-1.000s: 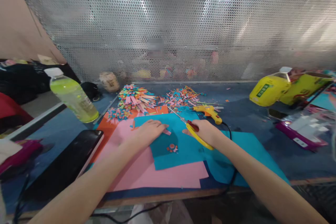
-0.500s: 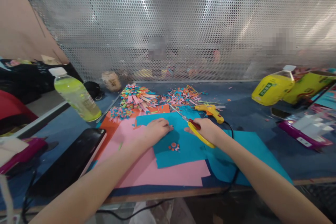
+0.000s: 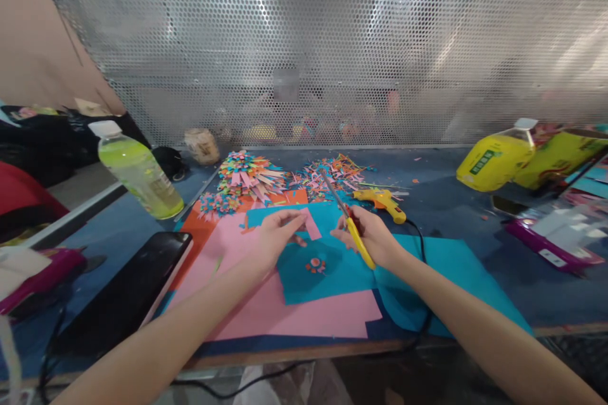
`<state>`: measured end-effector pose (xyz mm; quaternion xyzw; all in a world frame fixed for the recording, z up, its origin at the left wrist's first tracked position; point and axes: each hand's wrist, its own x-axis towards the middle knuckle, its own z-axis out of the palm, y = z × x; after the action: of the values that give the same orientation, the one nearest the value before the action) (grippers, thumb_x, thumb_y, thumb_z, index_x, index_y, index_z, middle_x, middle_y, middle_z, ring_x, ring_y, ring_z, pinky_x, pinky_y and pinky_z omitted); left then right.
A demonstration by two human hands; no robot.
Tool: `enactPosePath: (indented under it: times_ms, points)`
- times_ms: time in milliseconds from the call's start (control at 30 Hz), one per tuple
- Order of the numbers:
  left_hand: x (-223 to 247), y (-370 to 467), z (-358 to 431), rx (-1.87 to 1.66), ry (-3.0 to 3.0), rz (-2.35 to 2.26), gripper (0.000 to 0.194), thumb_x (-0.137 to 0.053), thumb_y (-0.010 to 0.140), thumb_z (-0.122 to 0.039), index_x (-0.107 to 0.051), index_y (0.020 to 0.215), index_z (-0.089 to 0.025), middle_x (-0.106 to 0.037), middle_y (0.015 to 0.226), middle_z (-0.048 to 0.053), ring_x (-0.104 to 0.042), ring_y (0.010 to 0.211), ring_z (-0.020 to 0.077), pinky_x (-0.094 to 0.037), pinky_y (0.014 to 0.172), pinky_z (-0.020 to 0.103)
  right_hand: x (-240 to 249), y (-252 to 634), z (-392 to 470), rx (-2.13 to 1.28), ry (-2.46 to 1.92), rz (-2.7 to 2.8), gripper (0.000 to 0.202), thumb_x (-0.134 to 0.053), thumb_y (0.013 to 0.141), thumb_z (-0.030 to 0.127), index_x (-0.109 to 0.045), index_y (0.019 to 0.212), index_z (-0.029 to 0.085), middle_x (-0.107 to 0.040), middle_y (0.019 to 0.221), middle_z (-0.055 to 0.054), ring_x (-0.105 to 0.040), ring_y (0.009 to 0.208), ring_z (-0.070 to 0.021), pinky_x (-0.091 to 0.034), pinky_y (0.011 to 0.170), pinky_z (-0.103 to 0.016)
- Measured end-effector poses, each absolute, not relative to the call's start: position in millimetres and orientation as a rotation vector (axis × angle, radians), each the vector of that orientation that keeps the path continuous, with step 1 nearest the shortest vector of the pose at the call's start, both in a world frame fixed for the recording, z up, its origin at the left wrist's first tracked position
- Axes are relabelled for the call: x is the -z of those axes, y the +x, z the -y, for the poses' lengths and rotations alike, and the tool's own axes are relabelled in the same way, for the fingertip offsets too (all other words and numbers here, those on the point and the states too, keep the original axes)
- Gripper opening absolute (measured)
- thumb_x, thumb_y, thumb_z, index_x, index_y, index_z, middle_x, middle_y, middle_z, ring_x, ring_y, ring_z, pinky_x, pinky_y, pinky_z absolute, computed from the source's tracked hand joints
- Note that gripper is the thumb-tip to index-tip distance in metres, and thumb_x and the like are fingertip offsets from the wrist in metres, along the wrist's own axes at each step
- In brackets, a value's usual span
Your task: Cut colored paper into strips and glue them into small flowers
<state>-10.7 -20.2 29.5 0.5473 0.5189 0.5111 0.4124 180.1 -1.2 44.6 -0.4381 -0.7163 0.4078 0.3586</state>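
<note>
My left hand pinches a small pink paper strip between thumb and fingers, above a blue paper sheet. In my right hand is a pair of scissors with yellow and red handles, its blades pointing up and away from me. A little flower-like ring of orange and pink paper bits lies on the blue sheet below the hands. Beneath that sheet spreads a pink paper sheet, over orange paper at the left.
A yellow glue gun with a black cord lies right of a heap of paper scraps. Fringed paper pieces are piled left of it. Bottles stand left and right, a black phone-like slab at left. A perforated metal screen closes the back.
The pink strip now shows in my left hand, whose fingers have lifted and turned. The scissors in my right hand have swung to point more directly away from me.
</note>
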Motion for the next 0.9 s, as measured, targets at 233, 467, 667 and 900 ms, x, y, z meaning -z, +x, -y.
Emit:
enactPosePath:
  times_ms: [233,467,667,900]
  points:
    - [-38,6,33,-1.349,1.109,-1.197,0.022,-0.065,0.065,-0.035,-0.062,0.071,-0.014,-0.058,0.064,-0.002,-0.049,0.047,0.0060,-0.040,0.044,0.019,-56,167,17,-1.382,-0.956,1.745,0.038,-0.073,0.053,0.030,-0.042,0.072,0.018,-0.049,0.068,0.004,-0.045,0.057,-0.0076,-0.041,0.055,-0.023]
    - [-35,12,33,-1.297,0.913,-0.769,0.017,-0.061,0.070,-0.030,-0.064,0.077,-0.015,-0.062,0.067,0.003,-0.055,0.056,0.0113,-0.039,0.044,0.021,-51,176,10,-1.507,-0.888,1.724,0.036,-0.073,0.055,0.029,-0.043,0.070,0.017,-0.044,0.058,0.008,-0.042,0.050,-0.0053,-0.035,0.048,-0.020]
    - [-33,8,37,-1.167,1.100,-0.671,0.034,-0.067,0.067,-0.022,-0.062,0.100,-0.021,-0.066,0.079,0.003,-0.055,0.059,0.0090,-0.038,0.048,0.019,-58,180,12,-1.710,-0.831,1.672,0.037,-0.073,0.055,0.030,-0.040,0.066,0.018,-0.039,0.051,0.010,-0.037,0.041,-0.0037,-0.033,0.041,-0.019]
    - [-34,8,42,-1.092,1.191,-0.660,0.041,-0.068,0.066,-0.023,-0.058,0.105,-0.021,-0.064,0.101,0.010,-0.060,0.075,0.0154,-0.044,0.054,0.021,-57,177,13,-1.870,-0.841,1.623,0.036,-0.074,0.053,0.030,-0.044,0.067,0.016,-0.038,0.049,0.009,-0.036,0.039,-0.0033,-0.030,0.039,-0.020]
